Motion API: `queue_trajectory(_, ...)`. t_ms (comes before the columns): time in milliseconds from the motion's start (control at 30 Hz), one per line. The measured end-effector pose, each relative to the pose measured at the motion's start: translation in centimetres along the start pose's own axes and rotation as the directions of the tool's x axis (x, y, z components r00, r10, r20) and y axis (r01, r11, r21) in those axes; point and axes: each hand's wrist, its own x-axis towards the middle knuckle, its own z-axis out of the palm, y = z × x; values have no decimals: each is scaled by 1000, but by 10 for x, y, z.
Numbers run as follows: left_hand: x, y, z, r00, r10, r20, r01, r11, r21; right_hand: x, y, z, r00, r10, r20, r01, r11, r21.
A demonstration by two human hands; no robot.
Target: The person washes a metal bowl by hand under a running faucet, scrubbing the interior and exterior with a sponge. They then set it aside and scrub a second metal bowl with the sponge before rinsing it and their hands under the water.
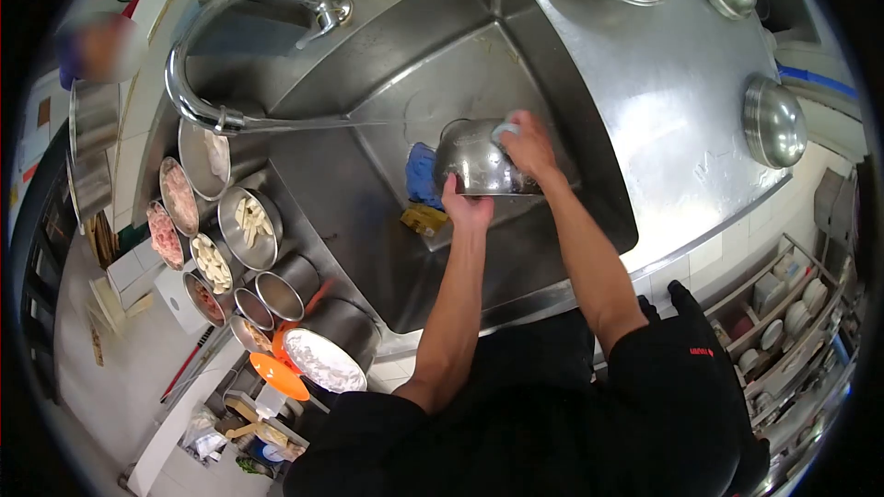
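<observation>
Fingers point(458, 191) of left hand point(467, 209) curl over the near rim of the steel bowl point(474, 161) and clamp it; thumb not resolved. Sweep from the left: steel food tubs point(247, 225) along the counter edge, 1 holding pale strips; faucet point(175, 83) arched toward the sink point(433, 83); blue cloth point(422, 175) and yellow sponge point(424, 218) on the sink floor, just beside the bowl. Bowl is held tilted, low in the basin, outer wall toward the camera. Right hand point(532, 149) has its fingers pressed together on a pale pad point(505, 132), flat against the bowl's upper outer wall. Judgement: step in hand is scrubbing the outside of the bowl. The next move likely calls for turning the bowl within the left grip to bring fresh surface under the pad, held firmly, since wet steel slips. Writing: 1 small red mark on the black sleeve point(700, 351), too small to read; nothing else legible.
</observation>
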Motion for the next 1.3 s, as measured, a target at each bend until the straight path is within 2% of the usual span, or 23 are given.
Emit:
queue_trajectory(33, -11, 3, 7, 999, -25, 21, 24, 998, 54, -22, 12, 4, 983, 8, -183, 2, 999, 53)
queue_trajectory(67, -9, 6, 11, 999, -34, 22, 33, 998, 49, -48, 8, 8, 982, 8, -187, 0, 999, 43)
queue_trajectory(133, -1, 14, 18, 1000, -7, -13, 10, 975, 220, -94, -27, 21, 870, -254, -422, 95, 927, -363)
queue_trajectory(167, 10, 15, 12, 1000, 17, -5, -15, 963, 268, -93, -42, 18, 867, -259, -426, 97, 926, -364)
queue_trajectory(233, 3, 20, 8, 1000, 6, -23, 2, 950, 312, -93, -68, 13, 848, -525, -71, 443, 777, -448)
queue_trajectory(267, -1, 21, 7, 999, -5, -48, 22, 934, 357, -76, -77, 15, 845, -530, -78, 445, 775, -449)
queue_trajectory(367, 1, 20, 0, 998, -33, 47, 20, 969, 248, -41, -90, 24, 887, -451, 101, 444, 770, -458)
queue_trajectory(433, 14, 22, -3, 996, -37, 79, 21, 981, 193, -46, -88, 35, 889, -399, -227, 265, 850, -455)
queue_trajectory(500, 24, 32, -19, 976, 32, -215, 7, 984, 179, -81, -72, 36, 874, -335, -352, 170, 890, -423)
queue_trajectory(533, 32, 39, -29, 977, 28, -213, 9, 985, 172, -89, -59, 33, 843, -273, -463, 88, 920, -383)
queue_trajectory(567, 38, 47, -42, 972, 23, -234, 8, 991, 133, -84, -44, 27, 846, -278, -455, 92, 916, -390)
queue_trajectory(667, 39, 62, -79, 945, 38, -325, 17, 986, 163, -41, 15, 10, 936, 303, -178, -270, 944, 190)
queue_trajectory(733, 35, 74, -91, 927, 61, -371, 31, 971, 238, -36, 6, 10, 908, 400, -126, -386, 915, 123)
queue_trajectory(867, 67, 93, -135, 912, -81, -402, 222, 922, 318, -77, -12, 38, 953, 160, -258, -191, 976, -100)
queue_trajectory(933, 63, 96, -152, 873, -75, -482, 314, 842, 438, -62, -16, 21, 893, 439, -99, -442, 897, -10)
queue_trajectory(967, 43, 87, -139, 879, -47, -475, 309, 814, 492, -33, 29, 37, 867, 491, -87, -489, 871, 43)
queue_trajectory(1000, 21, 76, -122, 883, 46, -467, 241, 809, 536, -4, 76, 48, 869, 493, 47, -493, 849, 191)
queue_trajectory(1033, 30, 74, -140, 906, -52, -420, 266, 841, 471, 12, 104, 55, 859, 478, 182, -511, 792, 333)
queue_trajectory(1067, 40, 74, -162, 918, -150, -367, 302, 864, 402, 16, 105, 53, 856, 483, 184, -516, 786, 341)
queue_trajectory(1133, 25, 69, -171, 950, -122, -286, 258, 823, 506, 18, 95, 30, 805, 559, 199, -561, 606, 564)
queue_trajectory(1200, 21, 66, -169, 978, -100, -185, 192, 782, 593, 15, 51, -3, 830, 521, 198, -524, 609, 596)
queue_trajectory(1267, 17, 71, -171, 949, -190, -253, 316, 538, 782, 11, 11, -26, 871, 486, 70, -474, 794, 382)
queue_trajectory(1300, 20, 75, -167, 950, -187, -252, 314, 543, 779, 16, 6, -24, 873, 482, 72, -471, 796, 379)
